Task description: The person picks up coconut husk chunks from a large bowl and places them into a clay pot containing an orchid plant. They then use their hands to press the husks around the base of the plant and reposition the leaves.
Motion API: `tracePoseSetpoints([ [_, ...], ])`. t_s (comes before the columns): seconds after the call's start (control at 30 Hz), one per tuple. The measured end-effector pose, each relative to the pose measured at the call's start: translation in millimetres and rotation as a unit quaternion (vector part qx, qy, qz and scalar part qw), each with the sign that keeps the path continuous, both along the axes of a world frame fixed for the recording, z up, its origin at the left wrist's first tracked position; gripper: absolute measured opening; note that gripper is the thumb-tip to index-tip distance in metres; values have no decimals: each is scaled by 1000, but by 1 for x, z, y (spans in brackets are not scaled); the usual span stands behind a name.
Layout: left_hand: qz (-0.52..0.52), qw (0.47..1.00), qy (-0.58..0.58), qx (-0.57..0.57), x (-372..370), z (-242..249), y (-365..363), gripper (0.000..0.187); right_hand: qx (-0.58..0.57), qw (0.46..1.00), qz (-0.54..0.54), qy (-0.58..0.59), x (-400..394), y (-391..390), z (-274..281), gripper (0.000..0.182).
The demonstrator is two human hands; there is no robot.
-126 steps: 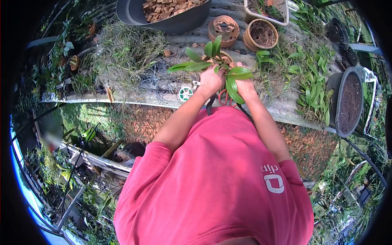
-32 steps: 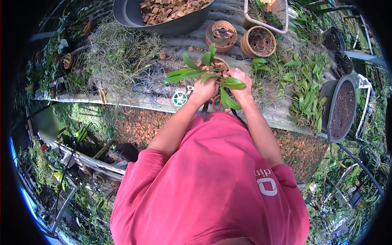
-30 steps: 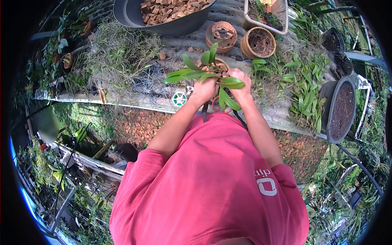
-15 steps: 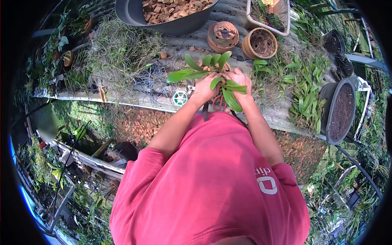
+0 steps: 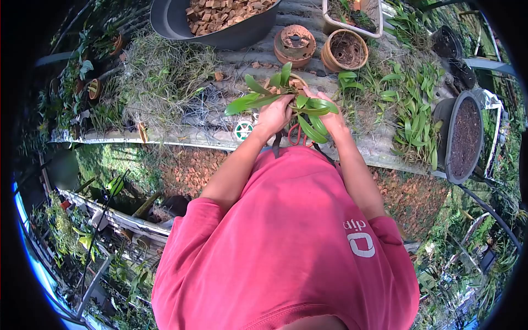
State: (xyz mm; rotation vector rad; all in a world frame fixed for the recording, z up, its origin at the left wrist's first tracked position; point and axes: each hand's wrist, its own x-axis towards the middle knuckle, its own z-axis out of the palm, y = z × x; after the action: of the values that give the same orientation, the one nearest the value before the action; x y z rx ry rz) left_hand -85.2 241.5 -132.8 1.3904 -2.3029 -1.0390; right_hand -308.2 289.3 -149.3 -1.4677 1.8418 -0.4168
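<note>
A leafy green orchid plant (image 5: pixel 254 101) stands in a clay pot with brown chips (image 5: pixel 297 82), close in front of my body. My left hand (image 5: pixel 275 114) is closed around the base of the plant, its fingertips partly behind leaves. On the pot's right side, my right hand (image 5: pixel 331 118) curls at the rim with the thumb near the chips; leaves cover part of its fingers. Red-handled scissors (image 5: pixel 295 135) lie just below the plant. A green and white spool (image 5: pixel 243 130) rests left of my left wrist.
A large black tub (image 5: pixel 242 36) of brown chips is at the back. Nearby are an upturned clay pot (image 5: pixel 295 46), another clay pot (image 5: pixel 345 50) and a pale tray (image 5: pixel 379 22). Loose plants (image 5: pixel 415 121) and a dark basin (image 5: pixel 462 137) lie right; stringy grey-green plants (image 5: pixel 165 82) lie left.
My hands have moved slightly apart, and my right hand has turned toward the pot's rim. More of the pot and its chips shows. The view has shifted a little.
</note>
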Motion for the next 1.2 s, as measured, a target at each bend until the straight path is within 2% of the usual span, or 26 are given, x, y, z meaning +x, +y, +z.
tracePoseSetpoints([
  [0.03,3,1000,2,15,1,3,-2,37,-49,989,88,107,1,1,10,48],
  [0.07,6,999,3,32,1,6,-2,36,-45,983,113,134,4,-1,14,43],
  [0.17,16,999,17,38,3,8,-1,30,-181,969,83,146,12,2,4,37],
  [0.2,21,999,18,43,4,11,-1,29,-101,983,95,118,12,-3,12,38],
  [0.3,37,998,51,28,9,13,3,27,84,973,117,181,28,-23,56,46],
  [0.4,44,995,89,13,14,16,11,29,45,972,149,173,23,-19,46,49],
  [0.47,63,994,84,16,13,18,12,30,-14,984,139,114,17,-11,34,51],
  [0.5,50,993,101,-18,14,15,11,31,-46,986,133,86,10,-7,21,51],
  [0.53,39,991,118,-51,17,8,10,31,-191,972,135,26,-3,0,-29,54],
  [0.57,27,987,135,-83,20,3,10,32,-173,981,90,-2,-1,5,-23,51],
  [0.63,30,990,132,-50,24,5,10,31,-131,990,-1,-57,7,18,17,46],
  [0.67,29,990,130,-33,26,6,10,31,27,1000,13,6,10,14,57,49],
  [0.77,2,980,130,-148,32,-3,10,28,-76,996,18,32,6,22,31,46],
  [0.8,-3,977,149,-150,33,2,8,25,-62,998,7,23,10,26,47,44],
  [0.87,-7,987,138,-83,37,13,8,23,-126,992,-10,-27,12,33,15,41],
  [0.97,-4,993,109,-35,37,26,6,23,-129,992,4,7,18,33,31,32],
  [1.03,2,996,85,-33,36,28,3,24,-186,981,33,54,22,22,23,30],
  [1.2,4,997,65,-39,31,15,-4,28,-26,985,74,157,32,-6,42,28],
])
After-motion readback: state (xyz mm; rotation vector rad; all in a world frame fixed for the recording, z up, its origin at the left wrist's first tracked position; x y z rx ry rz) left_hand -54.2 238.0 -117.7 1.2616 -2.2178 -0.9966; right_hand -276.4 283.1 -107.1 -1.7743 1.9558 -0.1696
